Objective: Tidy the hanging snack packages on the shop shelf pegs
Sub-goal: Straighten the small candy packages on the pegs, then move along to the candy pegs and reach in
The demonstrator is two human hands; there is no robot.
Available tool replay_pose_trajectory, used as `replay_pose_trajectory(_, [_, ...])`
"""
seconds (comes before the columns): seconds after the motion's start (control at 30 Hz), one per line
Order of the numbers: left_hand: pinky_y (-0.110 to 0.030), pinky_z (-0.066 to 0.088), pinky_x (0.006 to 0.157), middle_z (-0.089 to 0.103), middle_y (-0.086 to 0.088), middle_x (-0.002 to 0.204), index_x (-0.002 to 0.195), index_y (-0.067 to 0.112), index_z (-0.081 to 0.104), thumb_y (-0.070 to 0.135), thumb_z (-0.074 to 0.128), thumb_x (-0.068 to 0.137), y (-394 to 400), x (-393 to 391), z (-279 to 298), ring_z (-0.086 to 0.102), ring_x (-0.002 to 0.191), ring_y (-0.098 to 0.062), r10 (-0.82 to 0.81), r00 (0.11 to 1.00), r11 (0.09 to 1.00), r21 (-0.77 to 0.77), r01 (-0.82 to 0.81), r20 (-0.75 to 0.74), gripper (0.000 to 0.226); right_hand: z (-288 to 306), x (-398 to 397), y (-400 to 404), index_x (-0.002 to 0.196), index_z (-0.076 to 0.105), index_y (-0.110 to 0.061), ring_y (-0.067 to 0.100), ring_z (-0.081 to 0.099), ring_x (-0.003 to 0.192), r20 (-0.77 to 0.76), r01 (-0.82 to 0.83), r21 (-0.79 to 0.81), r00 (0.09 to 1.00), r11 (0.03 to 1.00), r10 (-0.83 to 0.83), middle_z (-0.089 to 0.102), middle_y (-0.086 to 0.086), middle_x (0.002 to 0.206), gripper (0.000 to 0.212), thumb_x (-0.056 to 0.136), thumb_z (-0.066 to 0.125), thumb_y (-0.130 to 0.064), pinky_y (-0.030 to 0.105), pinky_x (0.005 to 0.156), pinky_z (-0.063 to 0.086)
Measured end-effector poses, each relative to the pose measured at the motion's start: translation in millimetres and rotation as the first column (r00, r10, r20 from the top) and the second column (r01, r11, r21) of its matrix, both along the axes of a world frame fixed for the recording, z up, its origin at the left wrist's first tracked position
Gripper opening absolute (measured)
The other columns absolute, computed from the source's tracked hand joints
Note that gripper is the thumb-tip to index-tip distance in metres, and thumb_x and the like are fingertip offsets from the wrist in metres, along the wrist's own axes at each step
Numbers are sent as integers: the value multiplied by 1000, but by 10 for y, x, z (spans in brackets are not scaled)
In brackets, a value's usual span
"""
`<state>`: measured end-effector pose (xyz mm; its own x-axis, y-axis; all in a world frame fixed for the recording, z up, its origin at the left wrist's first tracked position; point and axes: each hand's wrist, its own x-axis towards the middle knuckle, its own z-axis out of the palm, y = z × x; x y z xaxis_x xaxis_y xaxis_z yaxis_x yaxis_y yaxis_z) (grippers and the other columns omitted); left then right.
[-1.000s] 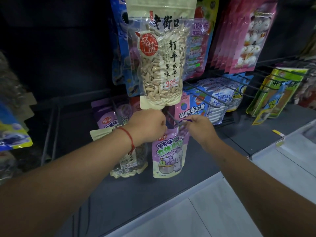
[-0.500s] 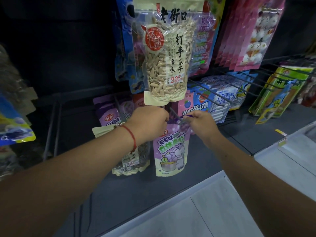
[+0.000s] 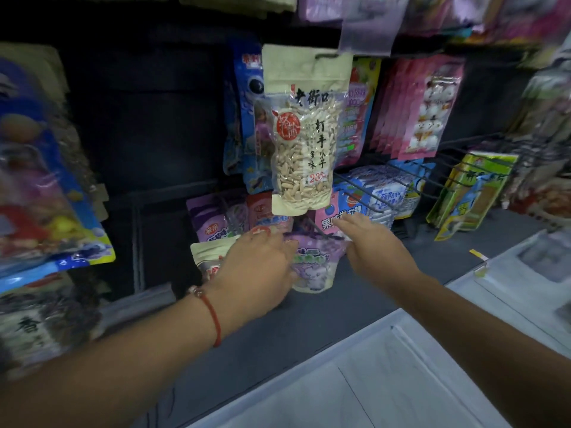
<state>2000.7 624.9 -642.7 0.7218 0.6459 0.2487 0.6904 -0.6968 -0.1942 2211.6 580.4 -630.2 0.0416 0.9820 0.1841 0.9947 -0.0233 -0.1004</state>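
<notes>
A clear-windowed cream pouch of pale sunflower seeds (image 3: 304,140), printed with black characters and a red round seal, hangs upright from a peg. Below it hangs a purple grape-candy pouch (image 3: 315,264). The left hand (image 3: 258,270) and right hand (image 3: 369,245) flank that purple pouch, fingers extended, gripping nothing.

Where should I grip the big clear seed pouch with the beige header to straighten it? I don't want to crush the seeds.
Pinch the flat beige bottom strip of the clear seed pouch, coming from below and in front. It hangs free on its peg, its lower edge sits just above the right hand, and that sealed strip looks seedless. The left hand is lower, by the purple pouch.
</notes>
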Motion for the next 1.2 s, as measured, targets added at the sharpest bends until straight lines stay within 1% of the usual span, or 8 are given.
replay_pose_trajectory(0.2, [-52, 50, 92, 60, -20, 129, 123, 14, 65, 46, 70, 72, -384, -832, 359, 61, 113, -39, 98, 994, 991, 85, -102, 52, 60, 586, -612, -511, 135, 53, -6, 37, 47, 130, 175, -183, 119, 971, 976, 161, 53, 16, 139, 52, 85, 64, -7, 42, 110, 35])
replay_pose_trajectory(0.27, [-53, 45, 98, 53, -20, 138, 130, 17, 60, 50, 71, 76, -510, -1164, 540, 54, 122, -39, 161, 985, 975, 142, -169, 62, 64, 794, -971, -612, 144, 43, -11, 30, 33, 141, 204, -240, 122, 956, 963, 212, 42, 11, 149, 53, 93, 56, -14, 35, 116, 22])
replay_pose_trajectory(0.4, [-53, 38, 106, 37, -17, 152, 142, 22, 47, 50, 58, 87, -730, -1951, 871, 39, 136, -39, 303, 944, 924, 202, -324, 128, 63, 1028, -1716, -595, 155, 19, -22, 18, 9, 149, 150, -318, 104, 942, 942, 301, 15, -2, 162, 57, 102, 41, -26, 29, 119, 4])
replay_pose_trajectory(0.6, [-55, 50, 91, 55, -21, 135, 125, 15, 62, 44, 72, 77, -900, -3113, 1145, 56, 118, -42, 472, 866, 829, 249, -500, 166, 57, 1245, -2725, -410, 155, 17, -23, 17, 7, 149, 6, -380, 151, 923, 913, 384, 14, -2, 162, 62, 101, 44, -34, 31, 121, 5])
replay_pose_trajectory(0.8, [-46, 41, 104, 32, -16, 154, 150, 21, 31, 52, 52, 92, -741, -3689, 1370, 38, 137, -36, 552, 800, 779, 199, -595, 235, 69, 1550, -3382, -207, 141, 40, -14, 25, 44, 125, -8, -364, 293, 924, 884, 383, 50, 6, 131, 48, 96, 51, -29, 34, 103, 33])
replay_pose_trajectory(0.97, [-42, 36, 109, 15, -12, 160, 154, 26, 1, 53, 39, 97, -467, -3682, 1329, 25, 143, -32, 611, 750, 769, 35, -638, 255, 74, 1509, -3527, 164, 112, 57, -11, 29, 59, 101, -316, -134, 215, 928, 967, 198, 61, 10, 106, 33, 89, 58, -34, 36, 84, 49])
replay_pose_trajectory(1.1, [-41, 45, 101, 18, -15, 160, 154, 30, -3, 49, 44, 96, -284, -3609, 1141, 37, 137, -33, 579, 751, 809, -104, -579, 317, 77, 1337, -3537, 437, 112, 59, -2, 27, 63, 92, -599, -53, 50, 798, 997, 73, 66, 12, 104, 43, 88, 61, -37, 31, 69, 48])
replay_pose_trajectory(1.2, [-27, 51, 64, 9, -9, 162, 153, 37, -1, 42, 51, 95, -223, -3542, 1066, 63, 88, -13, 537, 715, 843, -317, -435, 447, 78, 1226, -3562, 595, 120, 59, -7, 24, 62, 96, -761, -55, -26, 648, 998, 16, 65, 11, 111, 47, 86, 62, -38, 33, 79, 51])
